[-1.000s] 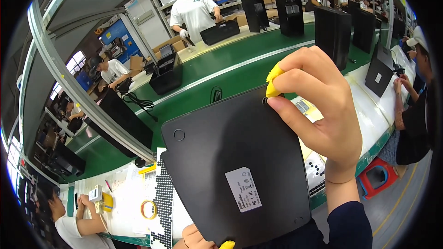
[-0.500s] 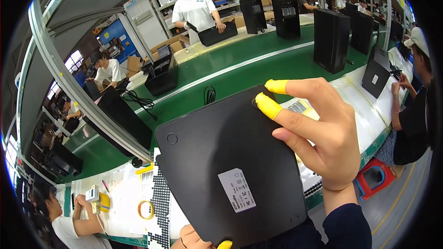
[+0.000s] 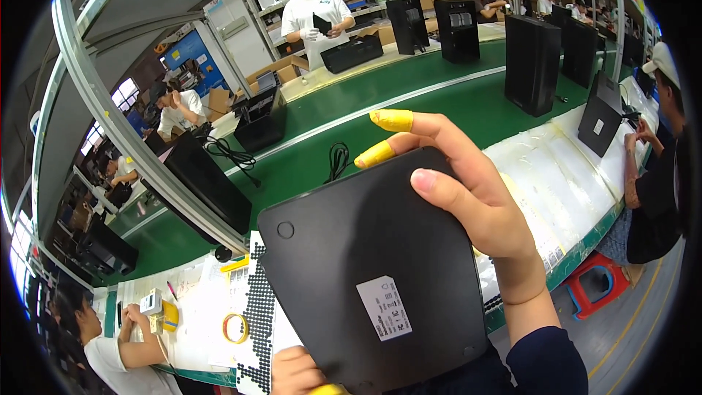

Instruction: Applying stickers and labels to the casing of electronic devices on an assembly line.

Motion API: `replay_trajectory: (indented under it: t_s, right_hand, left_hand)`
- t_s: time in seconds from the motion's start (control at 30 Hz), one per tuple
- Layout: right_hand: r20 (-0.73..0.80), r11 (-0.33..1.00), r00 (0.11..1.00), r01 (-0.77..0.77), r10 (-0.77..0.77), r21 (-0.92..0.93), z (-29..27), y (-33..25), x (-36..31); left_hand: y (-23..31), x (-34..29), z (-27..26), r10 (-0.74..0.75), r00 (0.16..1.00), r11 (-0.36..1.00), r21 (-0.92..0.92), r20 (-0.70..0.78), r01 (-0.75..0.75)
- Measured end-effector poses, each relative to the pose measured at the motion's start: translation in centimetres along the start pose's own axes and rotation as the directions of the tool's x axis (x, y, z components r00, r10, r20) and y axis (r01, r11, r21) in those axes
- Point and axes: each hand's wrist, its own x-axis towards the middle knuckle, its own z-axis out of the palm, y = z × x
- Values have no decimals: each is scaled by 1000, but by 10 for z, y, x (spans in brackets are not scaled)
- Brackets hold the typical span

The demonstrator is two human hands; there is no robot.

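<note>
A flat black device (image 3: 314,263) with rounded corners tilts up in front of me. A white label (image 3: 385,309) is stuck on the face toward me, and small round spots sit at its corners. My right hand (image 3: 475,197) grips the upper right corner, thumb on the face, with two yellow-covered fingertips reaching past the top edge. Down at the lower left edge, my left hand (image 3: 296,370) holds the device too; a yellow-covered fingertip shows there, and the rest of that hand is partly hidden. Beside it lies a sheet of small black round pads (image 3: 259,307).
A roll of yellow tape (image 3: 235,328) lies on the white bench left of the sheet. Beyond runs a green conveyor (image 3: 409,99) with tall black cases (image 3: 531,66) and a coiled black cable (image 3: 338,161). A metal post (image 3: 131,132) rises at left. Co-workers sit on both sides; one stands opposite.
My right hand's fingertips have left the round spot at the device's upper right corner; the hand now grips that corner. The person opposite has lifted a small black piece.
</note>
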Motion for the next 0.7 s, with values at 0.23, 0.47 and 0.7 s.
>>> replay_trajectory:
  t_s: [0.23, 0.47, 0.7]
  right_hand:
    - [-98, 994, 995, -12, 22, 106, 6, 9, -2]
    - [-87, 987, 996, -9, 23, 159, 11, 5, 2]
    - [-107, 992, 994, 3, 10, 124, 8, 8, 4]
  left_hand:
    - [-17, 78, 6, -253, 718, 942, -334, -648, 29]
    - [-13, 130, -24, -125, 873, 990, -117, -472, 79]
    - [-22, 153, -26, -6, 922, 997, 66, -387, 34]
